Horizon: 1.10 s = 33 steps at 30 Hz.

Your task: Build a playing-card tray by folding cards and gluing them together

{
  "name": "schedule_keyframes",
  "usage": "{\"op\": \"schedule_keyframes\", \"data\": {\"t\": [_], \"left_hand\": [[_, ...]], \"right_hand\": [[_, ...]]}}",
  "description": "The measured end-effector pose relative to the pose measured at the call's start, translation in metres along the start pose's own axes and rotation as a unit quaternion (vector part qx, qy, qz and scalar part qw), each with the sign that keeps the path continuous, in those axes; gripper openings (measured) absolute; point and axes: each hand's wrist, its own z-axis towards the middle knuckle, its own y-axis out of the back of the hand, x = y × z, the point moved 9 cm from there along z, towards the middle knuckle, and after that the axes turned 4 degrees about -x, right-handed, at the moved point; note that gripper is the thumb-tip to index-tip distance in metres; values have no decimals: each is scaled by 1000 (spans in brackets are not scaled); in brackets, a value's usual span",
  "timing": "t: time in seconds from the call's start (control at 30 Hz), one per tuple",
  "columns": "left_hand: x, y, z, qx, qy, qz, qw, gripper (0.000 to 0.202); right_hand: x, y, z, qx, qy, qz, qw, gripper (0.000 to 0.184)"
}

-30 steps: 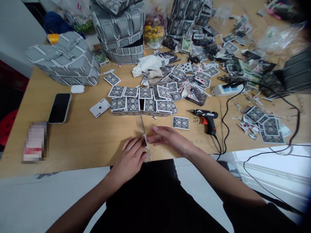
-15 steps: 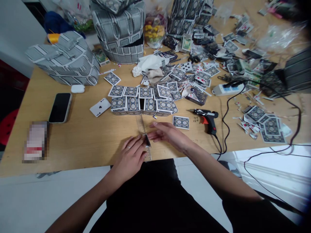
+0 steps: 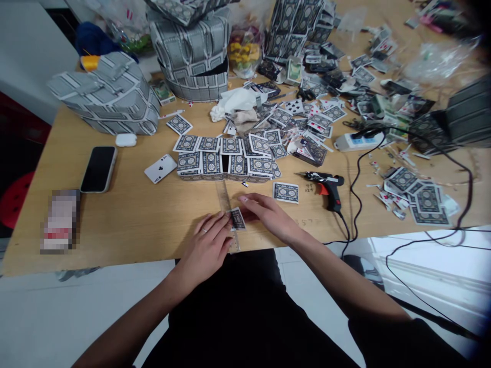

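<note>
My left hand (image 3: 209, 243) presses flat, unclenched, on the ruler (image 3: 223, 197) by the worktop (image 3: 134, 214) front edge. My right hand (image 3: 268, 214), fingers outstretched, pins a card (image 3: 238, 219).

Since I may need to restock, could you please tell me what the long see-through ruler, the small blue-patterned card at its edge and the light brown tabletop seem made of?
The long see-through ruler looks like clear glossy plastic: wood grain shows through it. The small blue-patterned card seems thin printed card stock with a white border. The light brown tabletop shows matte wood grain, perhaps laminate.
</note>
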Motion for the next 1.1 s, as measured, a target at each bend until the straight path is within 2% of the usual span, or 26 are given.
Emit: {"op": "schedule_keyframes", "data": {"t": [0.1, 0.27, 0.5, 0.73, 1.03, 1.1], "left_hand": [[0, 1, 0, -3, 2, -5, 1000, 38], [0, 1, 0, -3, 1, 0, 1000, 38], [0, 2, 0, -6, -2, -3, 1000, 37], [0, 2, 1, -7, 4, -4, 1000, 38], [0, 2, 0, -12, 5, -9, 1000, 39], [1, 1, -1, -13, 10, -15, 1000, 41]], "right_hand": [[2, 0, -2, -4, 18, -9, 1000, 48], [-8, -3, -7, 34, 17, -23, 999, 56], [-9, -6, -24, 73, 42, -70, 994, 56], [-9, -8, -36, 69, 31, -79, 994, 61], [-12, -5, -43, 55, 37, -93, 993, 53], [-17, -9, -45, 69, 30, -93, 993, 53]]}}
